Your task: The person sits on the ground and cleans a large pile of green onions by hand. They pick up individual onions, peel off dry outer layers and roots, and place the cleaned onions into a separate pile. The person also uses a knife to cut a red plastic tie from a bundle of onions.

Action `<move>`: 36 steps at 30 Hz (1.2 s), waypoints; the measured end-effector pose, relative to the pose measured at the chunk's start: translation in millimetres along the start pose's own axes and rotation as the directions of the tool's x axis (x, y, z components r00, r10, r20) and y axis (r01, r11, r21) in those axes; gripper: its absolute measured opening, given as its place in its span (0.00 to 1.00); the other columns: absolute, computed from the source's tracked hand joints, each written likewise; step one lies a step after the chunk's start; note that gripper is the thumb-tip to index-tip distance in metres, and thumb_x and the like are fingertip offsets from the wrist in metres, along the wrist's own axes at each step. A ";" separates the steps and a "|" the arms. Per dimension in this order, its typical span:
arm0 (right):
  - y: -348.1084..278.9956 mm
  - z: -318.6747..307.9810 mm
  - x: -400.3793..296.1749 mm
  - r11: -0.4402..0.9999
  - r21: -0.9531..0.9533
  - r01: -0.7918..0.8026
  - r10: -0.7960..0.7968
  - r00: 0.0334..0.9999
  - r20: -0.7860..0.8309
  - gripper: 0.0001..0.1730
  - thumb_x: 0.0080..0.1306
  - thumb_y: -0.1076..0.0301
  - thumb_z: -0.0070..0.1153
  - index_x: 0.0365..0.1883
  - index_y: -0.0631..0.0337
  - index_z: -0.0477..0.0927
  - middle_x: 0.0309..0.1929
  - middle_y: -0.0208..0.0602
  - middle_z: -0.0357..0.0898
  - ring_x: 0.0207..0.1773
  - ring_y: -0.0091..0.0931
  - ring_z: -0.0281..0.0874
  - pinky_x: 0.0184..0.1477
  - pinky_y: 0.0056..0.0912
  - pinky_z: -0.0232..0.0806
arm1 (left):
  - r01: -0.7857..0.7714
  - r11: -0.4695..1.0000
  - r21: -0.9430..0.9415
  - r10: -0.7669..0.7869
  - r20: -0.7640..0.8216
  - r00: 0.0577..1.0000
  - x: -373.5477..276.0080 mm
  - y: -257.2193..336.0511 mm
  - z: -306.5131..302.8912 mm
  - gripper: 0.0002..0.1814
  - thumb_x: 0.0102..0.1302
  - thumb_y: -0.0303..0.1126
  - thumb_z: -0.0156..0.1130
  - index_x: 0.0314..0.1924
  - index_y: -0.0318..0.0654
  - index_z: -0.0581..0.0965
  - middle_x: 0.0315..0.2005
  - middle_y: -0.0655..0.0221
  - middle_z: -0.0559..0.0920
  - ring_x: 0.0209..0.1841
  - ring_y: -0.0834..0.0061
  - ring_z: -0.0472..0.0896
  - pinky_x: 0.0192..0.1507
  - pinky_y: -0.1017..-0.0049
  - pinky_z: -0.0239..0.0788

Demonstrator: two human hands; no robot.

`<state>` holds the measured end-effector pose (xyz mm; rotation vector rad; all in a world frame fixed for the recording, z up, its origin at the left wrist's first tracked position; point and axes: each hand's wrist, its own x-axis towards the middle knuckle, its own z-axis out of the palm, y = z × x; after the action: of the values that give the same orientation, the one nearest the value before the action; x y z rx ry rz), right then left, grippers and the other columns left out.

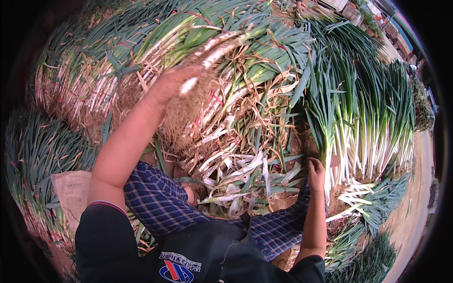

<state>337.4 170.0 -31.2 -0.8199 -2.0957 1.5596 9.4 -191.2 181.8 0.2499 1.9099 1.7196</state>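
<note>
My left hand is raised at upper centre, closed around soil-stained Welsh onion stalks with shaggy roots, slightly blurred. Below it lies a pile of unpeeled Welsh onions with dry brown leaves and red ties. Over my right knee, my right hand has its fingers bent together beside white-stemmed Welsh onions; whether it grips any is unclear. Peeled white and green leaf sheaths are heaped between my legs. A row of cleaned Welsh onions stretches along the right.
More bundled Welsh onions lie at the upper left and left. A printed sack is beside my left leg. At lower right are further Welsh onions, with bare ground beyond. Part of another person's hand shows at the top.
</note>
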 end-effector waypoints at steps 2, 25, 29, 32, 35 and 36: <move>-18.2 31.0 -6.8 0.995 0.057 -0.087 0.083 0.995 0.061 0.11 0.66 0.70 0.50 0.43 0.67 0.77 0.36 0.33 0.79 0.38 0.20 0.75 0.41 0.20 0.67 | 0.145 0.978 0.149 -0.154 0.051 0.987 -38.2 19.3 68.5 0.51 0.51 0.54 0.67 0.66 0.34 0.54 0.58 0.46 0.65 0.60 0.54 0.65 0.62 0.56 0.57; -67.3 132.0 -35.3 0.921 0.303 -0.245 0.177 0.956 0.233 0.15 0.67 0.67 0.49 0.49 0.64 0.71 0.30 0.23 0.71 0.30 0.15 0.65 0.32 0.17 0.58 | 0.125 0.548 0.827 -0.140 -0.057 0.989 13.4 -157.3 60.6 0.45 0.58 0.43 0.63 0.67 0.33 0.49 0.62 0.52 0.59 0.65 0.56 0.58 0.64 0.66 0.52; -110.6 130.3 -77.9 0.800 0.489 -0.349 0.198 0.922 0.333 0.15 0.68 0.66 0.46 0.50 0.64 0.70 0.30 0.24 0.69 0.32 0.16 0.63 0.35 0.16 0.56 | -0.222 0.776 0.590 0.279 -0.005 0.960 64.2 -146.5 86.6 0.32 0.60 0.45 0.59 0.57 0.29 0.66 0.55 0.51 0.69 0.62 0.62 0.65 0.62 0.65 0.56; -121.4 129.4 -117.4 0.728 0.557 -0.400 0.248 0.911 0.329 0.17 0.68 0.66 0.46 0.52 0.64 0.69 0.30 0.26 0.69 0.31 0.16 0.63 0.34 0.17 0.58 | -0.076 0.938 0.337 0.090 -0.026 0.996 89.2 -134.8 125.8 0.28 0.64 0.45 0.56 0.54 0.28 0.70 0.51 0.51 0.75 0.54 0.63 0.74 0.56 0.70 0.62; -129.3 119.6 -143.3 0.765 0.509 -0.395 0.240 0.908 0.344 0.20 0.68 0.65 0.46 0.55 0.66 0.66 0.30 0.27 0.68 0.30 0.17 0.63 0.33 0.18 0.59 | -0.247 0.867 0.433 0.295 -0.048 0.954 109.5 -135.0 157.3 0.26 0.66 0.44 0.55 0.53 0.28 0.70 0.50 0.53 0.76 0.54 0.63 0.74 0.56 0.70 0.62; -131.1 116.9 -151.4 0.757 0.518 -0.398 0.243 0.908 0.343 0.21 0.68 0.65 0.46 0.55 0.67 0.66 0.30 0.27 0.68 0.30 0.17 0.62 0.33 0.18 0.59 | -0.205 0.944 0.260 0.227 -0.055 0.972 114.0 -131.6 165.8 0.24 0.66 0.44 0.54 0.51 0.29 0.72 0.47 0.57 0.78 0.50 0.66 0.75 0.53 0.71 0.64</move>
<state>348.8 -41.5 63.2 -0.8048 -1.5002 2.4413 28.7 -14.9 19.4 0.5076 2.2374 1.6402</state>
